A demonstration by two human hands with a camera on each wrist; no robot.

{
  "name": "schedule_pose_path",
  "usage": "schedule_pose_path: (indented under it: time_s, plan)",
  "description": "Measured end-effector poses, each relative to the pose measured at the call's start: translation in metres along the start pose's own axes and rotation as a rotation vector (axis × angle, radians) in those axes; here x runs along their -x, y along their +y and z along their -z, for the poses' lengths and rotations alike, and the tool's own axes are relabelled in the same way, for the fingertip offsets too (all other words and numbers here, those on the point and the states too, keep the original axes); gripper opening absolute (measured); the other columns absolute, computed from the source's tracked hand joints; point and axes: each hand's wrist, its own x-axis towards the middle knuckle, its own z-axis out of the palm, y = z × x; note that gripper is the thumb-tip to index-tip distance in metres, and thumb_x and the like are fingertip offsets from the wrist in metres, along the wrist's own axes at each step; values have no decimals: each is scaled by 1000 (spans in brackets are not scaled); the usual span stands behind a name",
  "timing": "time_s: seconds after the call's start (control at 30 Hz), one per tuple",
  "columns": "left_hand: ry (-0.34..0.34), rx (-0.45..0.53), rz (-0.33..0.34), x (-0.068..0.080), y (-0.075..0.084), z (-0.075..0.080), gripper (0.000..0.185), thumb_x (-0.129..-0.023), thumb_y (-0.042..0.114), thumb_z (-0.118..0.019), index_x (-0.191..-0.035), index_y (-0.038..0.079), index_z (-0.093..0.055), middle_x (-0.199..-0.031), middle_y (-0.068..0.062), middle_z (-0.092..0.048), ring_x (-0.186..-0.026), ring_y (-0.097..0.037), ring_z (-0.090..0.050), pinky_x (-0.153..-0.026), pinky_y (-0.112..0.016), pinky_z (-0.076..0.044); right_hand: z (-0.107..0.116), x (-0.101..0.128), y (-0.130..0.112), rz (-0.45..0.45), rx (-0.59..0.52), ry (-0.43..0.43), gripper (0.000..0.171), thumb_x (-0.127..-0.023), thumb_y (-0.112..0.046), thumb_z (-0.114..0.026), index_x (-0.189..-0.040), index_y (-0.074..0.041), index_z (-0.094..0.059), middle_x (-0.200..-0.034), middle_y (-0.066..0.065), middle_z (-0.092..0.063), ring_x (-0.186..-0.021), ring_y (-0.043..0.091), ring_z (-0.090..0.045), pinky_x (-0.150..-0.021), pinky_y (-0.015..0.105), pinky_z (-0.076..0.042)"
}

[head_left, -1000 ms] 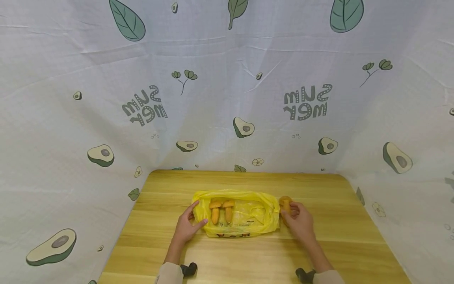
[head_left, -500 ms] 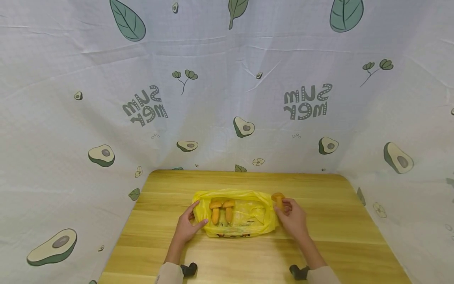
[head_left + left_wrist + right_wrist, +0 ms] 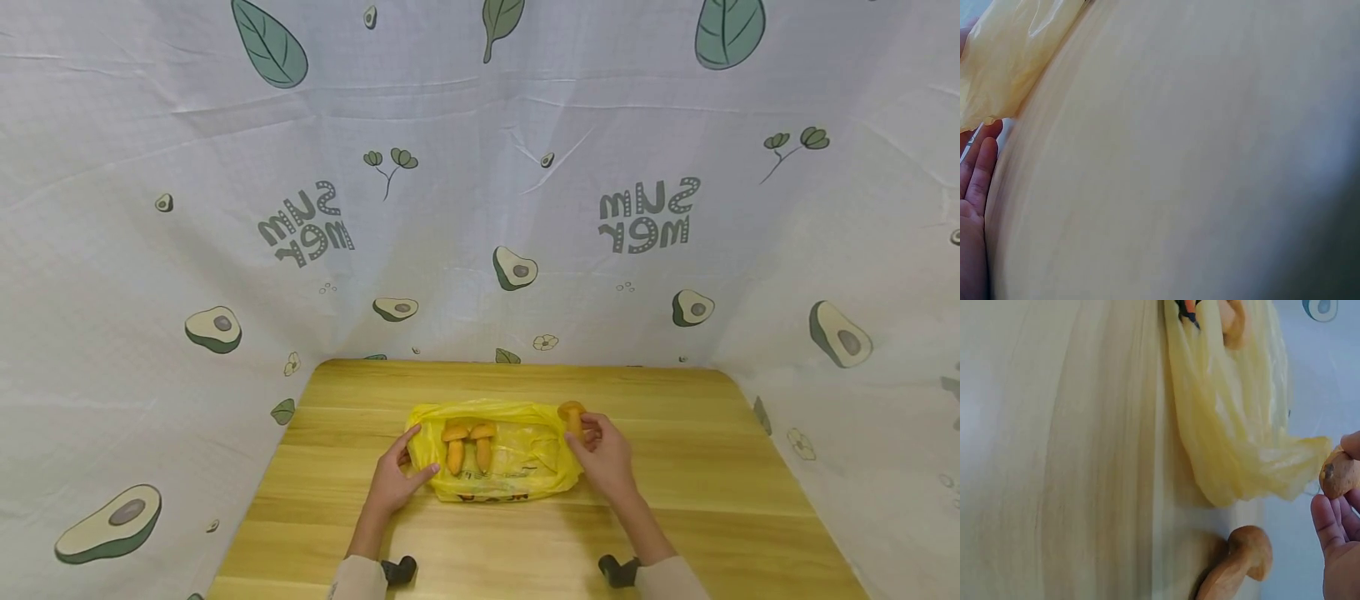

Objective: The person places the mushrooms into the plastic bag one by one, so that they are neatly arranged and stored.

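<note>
Holding a small orange-brown mushroom (image 3: 572,414) by its stem, my right hand (image 3: 602,456) pinches it between thumb and fingertips at the right-hand mouth of the crumpled yellow plastic bag (image 3: 517,454), cap uppermost, off the tabletop. The right wrist view catches the mushroom (image 3: 1337,473) at its edge, just beside the bag's loose lip (image 3: 1254,456).

Bag: thin, translucent, lying flat at mid-tabletop, dark print along its near edge. Contents: two more orange-brown mushrooms (image 3: 468,446) side by side, caps away from me, seen through the film at the left half.

Another mushroom (image 3: 1238,562) shows in the right wrist view, lying on the wood just beside the bag; it is not visible in the head view.

Left hand (image 3: 395,479): fingers straight and spread, pressing the bag's left end flat, thumb on its near corner. The left wrist view shows only fingertips (image 3: 979,175) beside the yellow film.

Tabletop (image 3: 712,475): pale wood planks, rounded far corners.

Surround: white cloth backdrop (image 3: 480,192) printed with avocados, green leaves and lettering, hung on three sides.
</note>
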Motion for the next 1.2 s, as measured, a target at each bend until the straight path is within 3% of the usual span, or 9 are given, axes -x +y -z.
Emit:
schedule_pose_path:
  time_s: [0.53, 1.2]
  plan:
    - [3, -3, 1, 1, 1, 0, 82, -87, 36, -84, -157, 23, -44, -157, -15, -48, -129, -33, -60, -108, -54, -48, -26, 1, -29, 23, -56, -19, 41, -90, -18, -82, -124, -1, -65, -111, 15, -70, -90, 20, -62, -72, 19, -53]
    - [13, 18, 2, 2, 4, -1, 81, -86, 36, -85, -156, 25, -45, -157, -13, -48, -132, -34, -59, -111, -58, -45, -61, 5, -30, 44, -84, -86, 39, -89, -14, -82, -123, -3, -66, -111, 12, -69, -89, 21, -62, -74, 22, -54]
